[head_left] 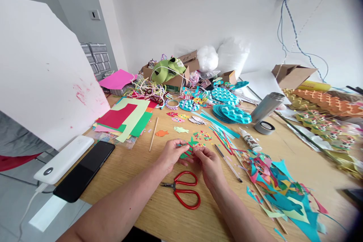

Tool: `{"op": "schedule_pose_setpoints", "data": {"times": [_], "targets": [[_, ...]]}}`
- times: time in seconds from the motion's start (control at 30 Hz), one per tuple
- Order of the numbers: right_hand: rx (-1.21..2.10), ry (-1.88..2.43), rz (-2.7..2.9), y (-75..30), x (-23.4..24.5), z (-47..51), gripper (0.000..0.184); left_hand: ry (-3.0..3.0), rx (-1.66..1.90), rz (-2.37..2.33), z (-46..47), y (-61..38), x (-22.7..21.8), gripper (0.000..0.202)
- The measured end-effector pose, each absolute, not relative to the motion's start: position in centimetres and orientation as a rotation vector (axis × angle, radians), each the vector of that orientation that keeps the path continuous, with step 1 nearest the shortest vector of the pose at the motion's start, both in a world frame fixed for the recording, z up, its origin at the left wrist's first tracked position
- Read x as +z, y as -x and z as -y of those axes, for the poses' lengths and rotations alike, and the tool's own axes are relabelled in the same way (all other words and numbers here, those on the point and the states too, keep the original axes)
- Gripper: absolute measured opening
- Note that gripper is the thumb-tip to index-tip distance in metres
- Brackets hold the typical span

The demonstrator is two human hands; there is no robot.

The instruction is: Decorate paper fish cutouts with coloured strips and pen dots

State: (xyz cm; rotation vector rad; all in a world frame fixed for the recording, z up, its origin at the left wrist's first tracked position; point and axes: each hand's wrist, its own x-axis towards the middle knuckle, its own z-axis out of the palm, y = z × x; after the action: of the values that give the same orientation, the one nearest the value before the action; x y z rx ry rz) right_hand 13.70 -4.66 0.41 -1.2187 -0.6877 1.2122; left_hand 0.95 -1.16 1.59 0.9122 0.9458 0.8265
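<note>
"One green paper cutout (185, 154), where?"
"Btwn L hand (172, 155) & R hand (209, 162), over the tabletop (136, 170). L fingers pinch one side, R fingers pinch the other."
"Scissors (174, 189)?"
"Red-handled, lying just this side of both hands, blades to L."
"Orange fish (162, 133)?"
"Flat, beyond L hand, nr lt-green fish (180, 130)."

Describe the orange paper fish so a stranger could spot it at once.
On the wood-topped table, look just beyond the person's bare left hand. There, between a thin wooden stick and a pale green paper fish, lies the orange paper fish. Its orange colour sets it apart from that pale green neighbour.
</note>
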Motion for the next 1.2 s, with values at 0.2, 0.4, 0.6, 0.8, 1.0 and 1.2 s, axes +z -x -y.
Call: {"op": "schedule_pose_setpoints", "data": {"times": [0.2,0.4,0.6,0.8,1.0,1.2], "targets": [[1.213,1.220,0.699,-13.71,0.40,4.58,0.029,-0.911,0.819,-0.936,1.11,-0.93,1.75,0.027],[1.238,1.226,0.722,-13.85,0.54,4.64,0.031,-0.900,0.827,-0.934,1.04,-0.87,1.81,0.034],[1.190,1.266,0.775,-13.85,0.57,4.60,0.034,-0.935,0.824,-0.919,1.13,-0.83,1.62,0.034],[1.084,1.312,0.844,-13.84,0.39,4.44,0.038,-0.941,0.810,-0.906,1.09,-0.80,1.65,0.032],[1.077,1.290,0.860,-13.80,0.56,4.55,0.038,-0.956,0.789,-0.915,0.95,-0.71,1.67,0.032],[1.092,1.304,0.894,-13.73,0.60,4.61,0.037,-1.131,0.863,-1.094,0.71,-0.63,1.38,0.025]]}}
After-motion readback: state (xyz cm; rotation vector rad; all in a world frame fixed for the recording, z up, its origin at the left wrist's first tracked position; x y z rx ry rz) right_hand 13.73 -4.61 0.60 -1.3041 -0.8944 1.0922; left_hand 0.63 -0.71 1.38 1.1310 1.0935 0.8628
